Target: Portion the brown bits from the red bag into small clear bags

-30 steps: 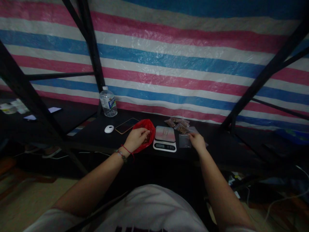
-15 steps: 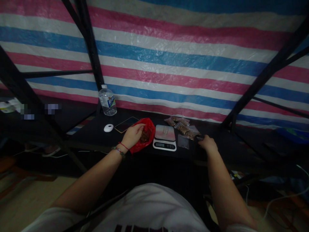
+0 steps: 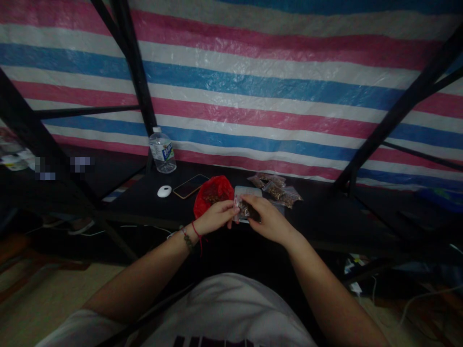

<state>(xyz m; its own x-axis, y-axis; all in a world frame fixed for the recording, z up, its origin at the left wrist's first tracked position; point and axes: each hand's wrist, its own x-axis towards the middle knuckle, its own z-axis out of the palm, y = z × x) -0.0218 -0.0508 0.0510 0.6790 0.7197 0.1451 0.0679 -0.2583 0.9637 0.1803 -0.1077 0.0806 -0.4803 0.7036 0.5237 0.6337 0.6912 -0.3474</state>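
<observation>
Centrally, in the head view: one small clear packet (image 3: 243,209) of brown pieces, held above the front of a scale (image 3: 248,191) and partly hiding it; contact with the scale cannot be told. Left hand (image 3: 218,215), red cord at wrist, thumb and fingertips pinched on the packet's left edge. Right hand (image 3: 272,218), fingers clamped over its right part. One red plastic bag (image 3: 212,187), open, brown pieces inside, left of the scale. Several filled packets (image 3: 275,191), right. Further left: phone (image 3: 190,186), white oval object (image 3: 164,191), clear bottle (image 3: 162,153), upright.
</observation>
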